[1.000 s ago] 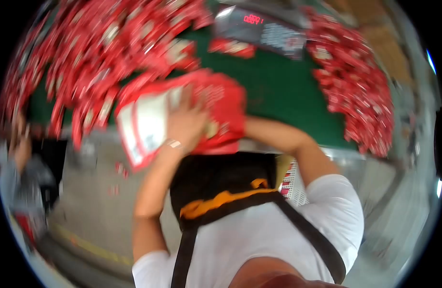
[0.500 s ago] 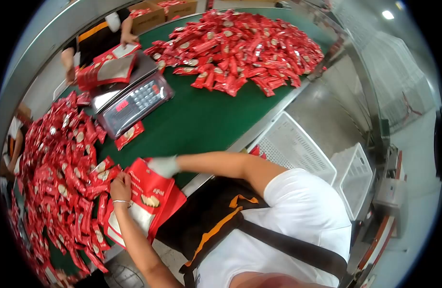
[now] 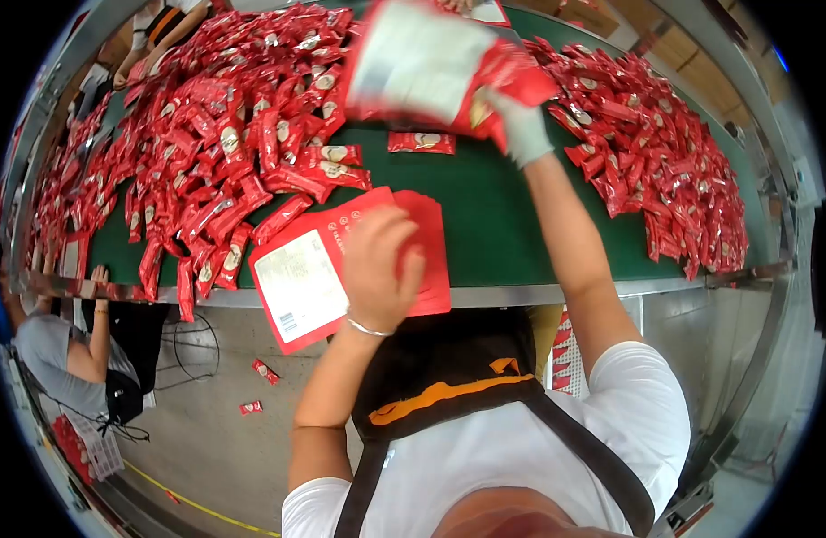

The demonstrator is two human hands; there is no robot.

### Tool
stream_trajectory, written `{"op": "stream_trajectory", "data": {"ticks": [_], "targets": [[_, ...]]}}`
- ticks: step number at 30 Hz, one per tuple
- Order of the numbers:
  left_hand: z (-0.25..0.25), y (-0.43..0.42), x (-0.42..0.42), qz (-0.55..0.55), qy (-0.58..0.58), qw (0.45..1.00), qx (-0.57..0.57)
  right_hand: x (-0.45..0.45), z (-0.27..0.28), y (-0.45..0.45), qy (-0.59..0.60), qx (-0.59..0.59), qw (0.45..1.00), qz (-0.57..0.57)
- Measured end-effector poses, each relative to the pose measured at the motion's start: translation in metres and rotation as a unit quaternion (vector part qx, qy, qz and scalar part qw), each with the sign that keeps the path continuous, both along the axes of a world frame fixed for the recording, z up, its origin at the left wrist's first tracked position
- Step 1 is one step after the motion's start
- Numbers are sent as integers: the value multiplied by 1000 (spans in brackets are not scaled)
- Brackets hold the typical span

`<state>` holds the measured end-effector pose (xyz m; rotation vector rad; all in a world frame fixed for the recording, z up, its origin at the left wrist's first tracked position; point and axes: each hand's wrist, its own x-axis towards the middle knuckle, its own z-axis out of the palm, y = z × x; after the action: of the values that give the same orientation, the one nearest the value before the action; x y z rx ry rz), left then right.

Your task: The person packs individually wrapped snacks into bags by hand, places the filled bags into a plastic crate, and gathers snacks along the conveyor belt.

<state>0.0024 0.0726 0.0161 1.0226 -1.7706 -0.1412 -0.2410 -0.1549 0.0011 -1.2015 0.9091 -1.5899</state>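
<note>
My right hand (image 3: 522, 130), in a pale glove, is closed on the lower right corner of a red bag (image 3: 422, 63) with a large white panel. The bag is held above the far side of the green table and is smeared by motion. Bare and with a bracelet at the wrist, my left hand (image 3: 379, 264) hovers over or rests on a stack of flat red bags (image 3: 296, 278) at the table's near edge. Its thumb stands apart from the loosely bent fingers, with nothing seen in them. Whether it touches the stack I cannot tell.
Small red packets (image 3: 225, 134) are heaped on the left of the green table (image 3: 494, 233), and another pile of packets (image 3: 651, 152) lies at the right. A single packet (image 3: 421, 143) lies between. Other people's hands show at the far side and left. Two packets lie on the floor.
My right hand has moved from the bag at the near edge to the far side, carrying a bag. My left hand has let go of the bag's edge. The view has turned left.
</note>
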Motion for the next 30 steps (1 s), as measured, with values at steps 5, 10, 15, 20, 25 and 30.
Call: {"op": "stream_trajectory", "data": {"ticks": [5,10,15,20,25,30], "targets": [[9,32,-12,-228,299,899,225,-47,-54,-113,-27,175,978,-111],[104,67,3,-562,364,694,265,-34,-30,-28,-230,166,958,51],[134,91,-32,-731,329,547,242,-60,-99,57,-116,227,957,-136],[158,116,-64,-447,655,609,12,-55,-120,93,67,131,975,-164],[155,111,-71,-482,635,603,-28,-45,-114,92,117,155,969,-154],[167,127,-78,-451,677,582,11,-46,-108,85,115,164,968,-149]]}}
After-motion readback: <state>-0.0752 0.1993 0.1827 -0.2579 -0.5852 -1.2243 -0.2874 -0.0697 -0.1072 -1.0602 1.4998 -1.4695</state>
